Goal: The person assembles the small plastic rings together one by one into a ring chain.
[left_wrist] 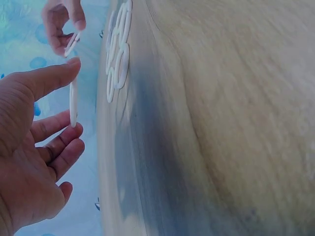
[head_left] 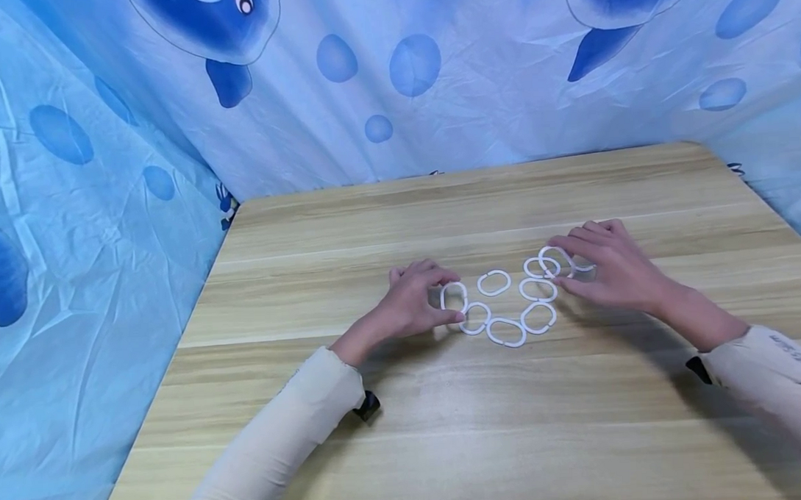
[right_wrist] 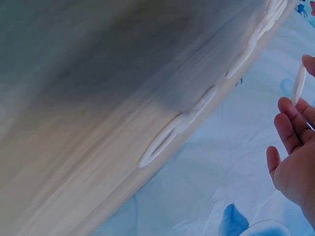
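Observation:
Between thumb and fingertips my left hand pinches a white oval ring with a narrow gap in its loop, held upright. The right hand pinches a similar white ring by thumb and fingertips. A curved row of several more white rings lies on the table between the hands, neighbours close together or overlapping in the head view. Inside the curve sits one separate ring. Another ring shows partly behind the right hand's fingers.
The wood-grain table extends on every side of the rings. Blue sheeting with whale and bubble prints hangs behind the far edge and along the left side. Black bands show at both sleeve cuffs.

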`<action>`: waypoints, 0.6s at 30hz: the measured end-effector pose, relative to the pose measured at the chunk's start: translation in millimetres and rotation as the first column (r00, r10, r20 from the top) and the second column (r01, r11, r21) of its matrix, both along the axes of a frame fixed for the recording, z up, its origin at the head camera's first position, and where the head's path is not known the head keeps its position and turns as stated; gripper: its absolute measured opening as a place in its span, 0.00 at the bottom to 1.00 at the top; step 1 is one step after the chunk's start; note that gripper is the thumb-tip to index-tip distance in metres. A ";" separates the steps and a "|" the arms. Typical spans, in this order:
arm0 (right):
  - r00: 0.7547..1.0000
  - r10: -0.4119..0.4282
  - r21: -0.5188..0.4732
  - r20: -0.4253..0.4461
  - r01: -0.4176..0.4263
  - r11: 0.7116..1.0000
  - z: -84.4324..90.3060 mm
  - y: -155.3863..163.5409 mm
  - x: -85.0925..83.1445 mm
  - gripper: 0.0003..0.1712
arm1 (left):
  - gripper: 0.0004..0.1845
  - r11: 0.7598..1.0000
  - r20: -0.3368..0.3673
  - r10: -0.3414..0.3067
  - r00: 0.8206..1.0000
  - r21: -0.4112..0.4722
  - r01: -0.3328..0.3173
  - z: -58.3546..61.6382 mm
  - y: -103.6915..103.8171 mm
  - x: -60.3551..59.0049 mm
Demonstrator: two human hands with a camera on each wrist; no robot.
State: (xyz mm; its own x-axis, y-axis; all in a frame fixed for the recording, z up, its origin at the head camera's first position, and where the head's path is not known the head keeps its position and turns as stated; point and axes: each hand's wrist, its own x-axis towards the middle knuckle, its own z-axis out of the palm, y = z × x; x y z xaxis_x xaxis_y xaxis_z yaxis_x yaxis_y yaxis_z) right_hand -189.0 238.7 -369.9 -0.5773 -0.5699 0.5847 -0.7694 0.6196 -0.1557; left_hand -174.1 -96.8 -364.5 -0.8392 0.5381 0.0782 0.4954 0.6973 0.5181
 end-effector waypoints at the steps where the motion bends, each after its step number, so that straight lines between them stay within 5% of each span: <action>1: 1.000 0.004 -0.005 -0.007 -0.004 1.000 0.2 -2.6 -0.9 0.30 | 0.32 1.000 0.005 0.001 1.000 0.007 -0.001 0.3 0.2 0.3; 18: 0.996 0.086 -0.054 -0.019 -0.087 0.995 1.5 -44.2 -3.8 0.29 | 0.31 0.996 0.028 0.017 0.999 0.091 -0.020 4.6 4.2 2.8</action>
